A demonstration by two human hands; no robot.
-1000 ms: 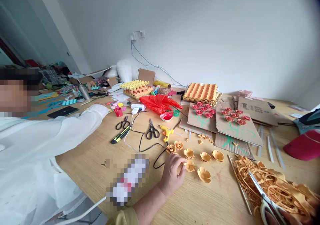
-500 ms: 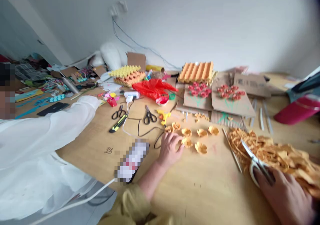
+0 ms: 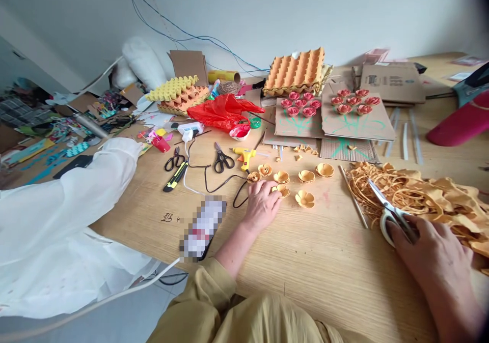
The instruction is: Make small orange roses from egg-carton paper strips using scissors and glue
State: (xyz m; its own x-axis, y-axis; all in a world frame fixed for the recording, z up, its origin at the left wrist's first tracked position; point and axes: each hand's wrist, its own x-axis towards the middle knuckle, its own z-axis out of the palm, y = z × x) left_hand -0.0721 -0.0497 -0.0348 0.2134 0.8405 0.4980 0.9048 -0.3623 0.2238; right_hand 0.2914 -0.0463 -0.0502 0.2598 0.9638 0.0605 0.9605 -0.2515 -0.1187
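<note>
My left hand (image 3: 262,205) rests low over the table, thumb and forefinger closed at the left edge of an orange egg-carton flower (image 3: 283,191). Part of that flower is hidden by the fingers. Close around it sit several more orange cups, among them an open-petalled flower (image 3: 305,199) and a tightly curled rose (image 3: 265,170). On the right, my right hand (image 3: 437,254) has its fingers through the handles of white-handled scissors (image 3: 389,211). Their blades lie partly apart over a heap of orange carton scraps (image 3: 428,190).
A yellow glue gun (image 3: 245,155), black scissors (image 3: 222,158), a box cutter (image 3: 175,176) and a phone (image 3: 204,227) lie to the left. Red roses (image 3: 352,100) sit on cardboard (image 3: 359,123) behind. At left is a person's white sleeve (image 3: 103,175). Egg trays (image 3: 296,73) stand farther back.
The view has tilted down and become sharper, so the table sits higher in the picture. My left hand remains at the same orange flower, and my right hand still holds the scissors.
</note>
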